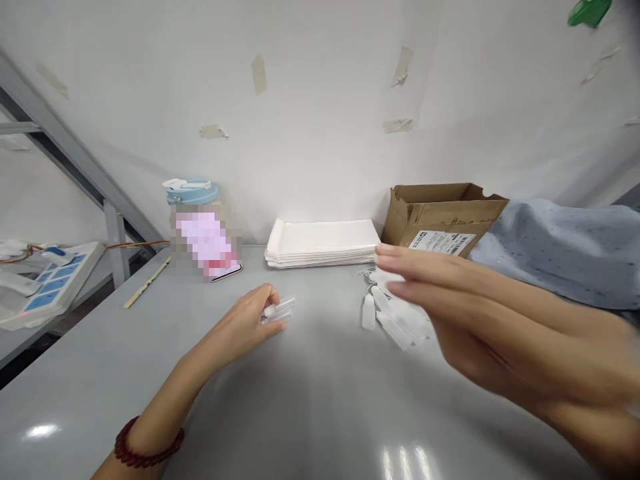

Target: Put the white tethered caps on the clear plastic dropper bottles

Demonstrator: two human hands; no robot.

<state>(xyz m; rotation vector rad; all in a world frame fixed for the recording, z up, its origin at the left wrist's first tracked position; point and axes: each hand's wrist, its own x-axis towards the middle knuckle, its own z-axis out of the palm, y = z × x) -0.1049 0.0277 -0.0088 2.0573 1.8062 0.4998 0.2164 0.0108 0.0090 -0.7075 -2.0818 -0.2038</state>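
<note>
On the grey table, my left hand point(255, 312) is closed around small clear plastic tubes point(285, 309), whose ends stick out to the right between thumb and fingers. My right hand point(480, 313) is raised in the right foreground, its fingers stretched out and pointing left, with nothing held. Behind and below its fingertips lies a loose pile of white translucent tags or tubes point(395, 320) with thin strings; the hand hides part of the pile.
A stack of white padded envelopes point(325, 241) lies against the wall. An open cardboard box point(440, 217) and blue-grey cloth point(560, 247) are at right. At left are a blue-lidded cup point(193, 193), a blurred phone point(210, 243), a thin strip point(147, 282) and a scale-like device point(55, 283).
</note>
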